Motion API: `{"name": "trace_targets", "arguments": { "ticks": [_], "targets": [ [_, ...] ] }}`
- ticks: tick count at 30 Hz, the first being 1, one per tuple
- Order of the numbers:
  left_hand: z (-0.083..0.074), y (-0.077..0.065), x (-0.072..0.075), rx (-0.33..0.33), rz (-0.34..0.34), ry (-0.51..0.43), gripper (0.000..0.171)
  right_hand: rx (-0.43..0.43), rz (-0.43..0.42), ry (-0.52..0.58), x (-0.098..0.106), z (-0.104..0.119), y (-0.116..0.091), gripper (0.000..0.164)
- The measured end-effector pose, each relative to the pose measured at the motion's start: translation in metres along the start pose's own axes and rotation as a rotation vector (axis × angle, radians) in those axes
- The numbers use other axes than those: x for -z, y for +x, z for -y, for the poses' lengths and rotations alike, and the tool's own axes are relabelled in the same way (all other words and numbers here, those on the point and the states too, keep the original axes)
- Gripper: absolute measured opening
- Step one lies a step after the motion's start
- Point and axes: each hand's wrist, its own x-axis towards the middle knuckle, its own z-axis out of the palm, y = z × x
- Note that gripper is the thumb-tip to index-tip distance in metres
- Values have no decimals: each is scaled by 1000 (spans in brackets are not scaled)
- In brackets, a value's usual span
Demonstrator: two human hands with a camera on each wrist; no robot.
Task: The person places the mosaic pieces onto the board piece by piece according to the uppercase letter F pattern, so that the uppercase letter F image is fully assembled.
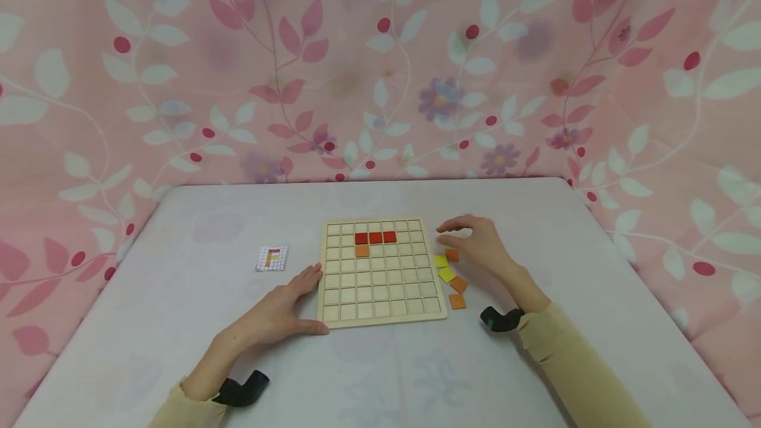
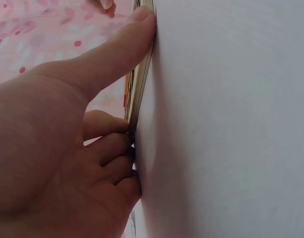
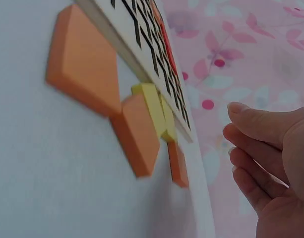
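A square wooden grid board [image 1: 380, 292] lies on the white table. Three red tiles [image 1: 375, 238] form a row in its upper part, and an orange tile [image 1: 362, 251] sits below the leftmost one. My left hand [image 1: 276, 312] rests at the board's near left corner, thumb [image 2: 117, 52] on the front edge and fingers against the left side. Off the board's right side, my right hand [image 1: 478, 240] hovers with bent fingers and nothing between them. Near it lie three loose orange tiles [image 3: 85, 59] and two yellow tiles [image 1: 446, 275].
Left of the board is a small white card [image 1: 271, 258] printed with a grid and a coloured pattern. A pink floral cloth [image 1: 380, 84] hangs behind the table's far edge. Black wrist devices [image 1: 501, 319] sit on both arms.
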Motion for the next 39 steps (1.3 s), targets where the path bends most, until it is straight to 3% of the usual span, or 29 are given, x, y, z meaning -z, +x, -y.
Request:
{"name": "trace_targets", "arguments": {
  "ticks": [10, 22, 39],
  "targets": [
    [1, -1, 0, -12, 4, -6, 109, -54, 11, -15, 23, -31, -18, 27],
    [1, 0, -1, 2, 0, -4, 112, -49, 74, 11, 15, -48, -21, 27],
    [-1, -1, 2, -8, -9, 10, 110, 35, 58, -3, 13, -53, -21, 23]
  ]
}}
